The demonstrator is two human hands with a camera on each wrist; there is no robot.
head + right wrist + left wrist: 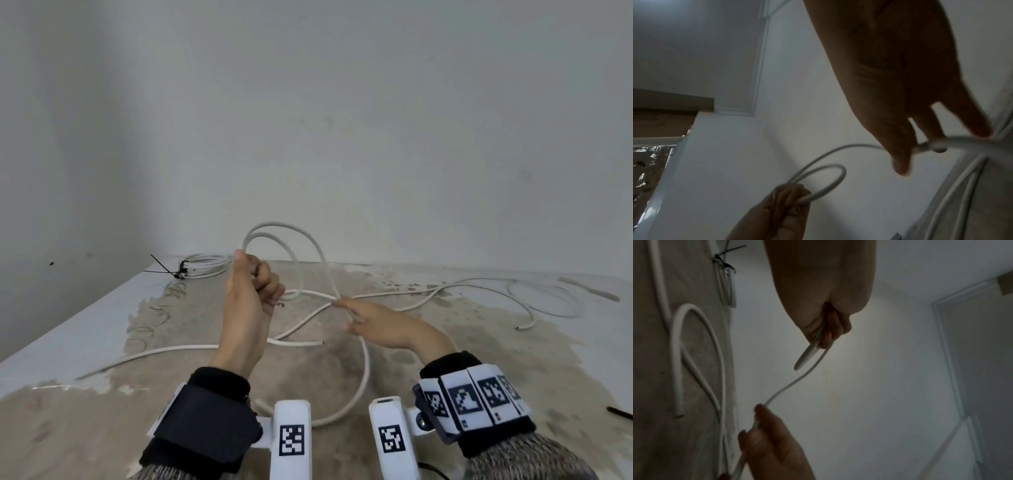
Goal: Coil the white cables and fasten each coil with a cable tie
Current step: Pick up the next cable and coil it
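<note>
My left hand (255, 284) is raised above the table and grips a few loops of white cable (274, 223), which arch up over it. The cut end of the cable pokes out below its fingers (828, 335). From the fist the cable runs right to my right hand (349, 315), whose thumb and outstretched fingers (929, 129) pinch it lightly. Past that hand the cable drops in a wide curve toward me. A finished coil (209, 265) bound with black cable ties (178, 272) lies at the table's far left.
More loose white cables lie on the beige patterned table top (445, 377): one (171, 349) stretches left and others (513, 284) trail right. A black tie (620, 413) lies at the right edge. A grey wall stands close behind; the table's left edge (68, 325) runs diagonally.
</note>
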